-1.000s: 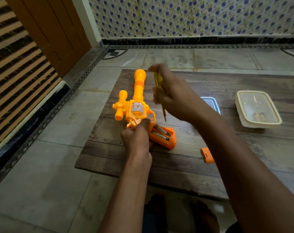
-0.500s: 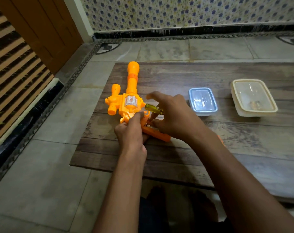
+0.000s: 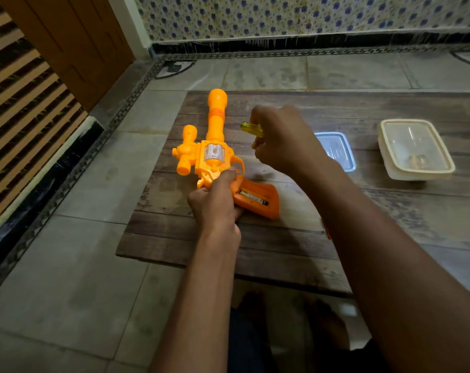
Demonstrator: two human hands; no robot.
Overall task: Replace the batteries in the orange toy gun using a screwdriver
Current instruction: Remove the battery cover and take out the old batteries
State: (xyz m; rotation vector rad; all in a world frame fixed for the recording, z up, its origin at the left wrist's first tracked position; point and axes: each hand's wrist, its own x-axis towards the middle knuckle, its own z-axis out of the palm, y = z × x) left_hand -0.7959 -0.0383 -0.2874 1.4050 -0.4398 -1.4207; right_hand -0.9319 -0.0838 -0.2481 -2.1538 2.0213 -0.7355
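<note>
Head view: an orange plastic toy gun [image 3: 213,154] is seen lying flat on a low table of dark weathered wooden planks [image 3: 295,243], its long barrel pointed away toward the tiled wall and its grip toward the viewer. The gun is held down at the trigger area by the left hand [image 3: 215,203], whose fingers are curled around the body just above the grip. The battery compartment in the grip is shown uncovered, and one black-and-gold cylindrical battery [image 3: 254,198] is seen lying in it. The right hand [image 3: 285,142] is raised above the table beside the barrel, with its fingers closed around a screwdriver with a translucent yellow handle [image 3: 251,128]; the shaft is hidden by the hand. A small clear plastic box with a bluish lid [image 3: 341,152] is partly covered by the right wrist, and a larger cream-rimmed translucent plastic container [image 3: 415,149] stands farther right, well apart from the gun, with some small brownish items inside that cannot be identified. A sliver of an orange piece [image 3: 328,234] is visible at the edge of the right forearm.
</note>
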